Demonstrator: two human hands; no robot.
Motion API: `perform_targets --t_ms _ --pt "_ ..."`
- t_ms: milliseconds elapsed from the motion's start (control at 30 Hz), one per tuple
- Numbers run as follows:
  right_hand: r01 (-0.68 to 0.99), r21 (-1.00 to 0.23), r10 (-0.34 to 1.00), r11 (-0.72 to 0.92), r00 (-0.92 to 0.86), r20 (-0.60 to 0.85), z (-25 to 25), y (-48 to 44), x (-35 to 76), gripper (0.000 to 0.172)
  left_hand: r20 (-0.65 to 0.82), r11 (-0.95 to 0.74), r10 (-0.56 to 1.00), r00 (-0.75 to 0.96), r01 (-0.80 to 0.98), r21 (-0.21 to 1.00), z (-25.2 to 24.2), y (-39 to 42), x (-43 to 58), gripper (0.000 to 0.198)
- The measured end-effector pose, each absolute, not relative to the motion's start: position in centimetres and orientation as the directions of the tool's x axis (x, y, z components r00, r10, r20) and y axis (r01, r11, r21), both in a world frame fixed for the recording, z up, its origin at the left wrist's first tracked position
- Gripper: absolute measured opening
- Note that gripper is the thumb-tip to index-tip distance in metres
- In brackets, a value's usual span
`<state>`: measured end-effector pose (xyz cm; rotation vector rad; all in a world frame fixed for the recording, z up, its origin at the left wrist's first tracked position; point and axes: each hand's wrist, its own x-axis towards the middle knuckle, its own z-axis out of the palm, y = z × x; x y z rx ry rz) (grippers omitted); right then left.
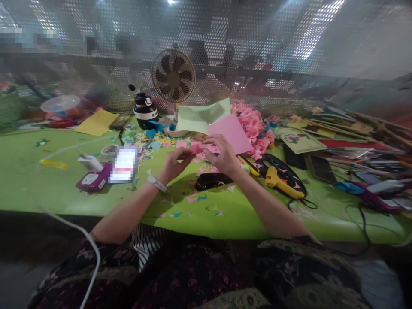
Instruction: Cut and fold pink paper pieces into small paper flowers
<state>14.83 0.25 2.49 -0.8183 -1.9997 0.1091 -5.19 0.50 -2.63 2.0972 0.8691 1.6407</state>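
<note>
A small pink paper piece [195,148] is held up between my two hands, above the middle of the green table. My left hand [176,164], with a white band at its wrist, pinches the piece from the left. From the right, my right hand [222,155] has its fingers curved, thumb and fingertips closing at the piece's edge; the exact contact is small and blurred. Behind the hands lie a flat pink sheet [232,135] and a pale green sheet [202,118]. A heap of pink paper flowers [249,124] is beside them. Under my right wrist rests a black object [212,180].
Scissors with yellow handles [249,165] and a yellow glue gun [281,182] lie to the right, with phones and sticks beyond. On the left are a lit phone [124,164], a purple box [93,180] and a white cable. A fan [174,77] and dark bottle [144,110] stand behind.
</note>
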Motion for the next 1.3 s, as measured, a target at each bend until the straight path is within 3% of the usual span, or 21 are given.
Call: perform_targets --t_ms 233,400,700,1300 --pt "0.505 -0.432 0.631 0.747 -0.332 0.701 2.0 0.3 14.6 0.013 0.763 -0.775 0.621 0.179 0.292 0.561 -2.7 0.4 -5.4 0.016" --pt "0.523 -0.379 0.600 0.763 -0.358 0.715 1.5 0.3 14.2 0.009 0.734 -0.751 0.653 0.187 0.284 0.596 -2.6 0.4 -5.5 0.027" --pt "0.549 -0.320 0.570 0.772 -0.375 0.731 1.0 0.6 14.3 0.011 0.738 -0.760 0.645 0.199 0.263 0.594 -2.7 0.4 -5.4 0.028" --pt "0.543 -0.308 0.550 0.781 -0.363 0.753 1.1 0.5 14.3 0.013 0.561 -0.589 0.803 0.200 0.125 0.799 -1.7 -0.4 -5.2 0.032"
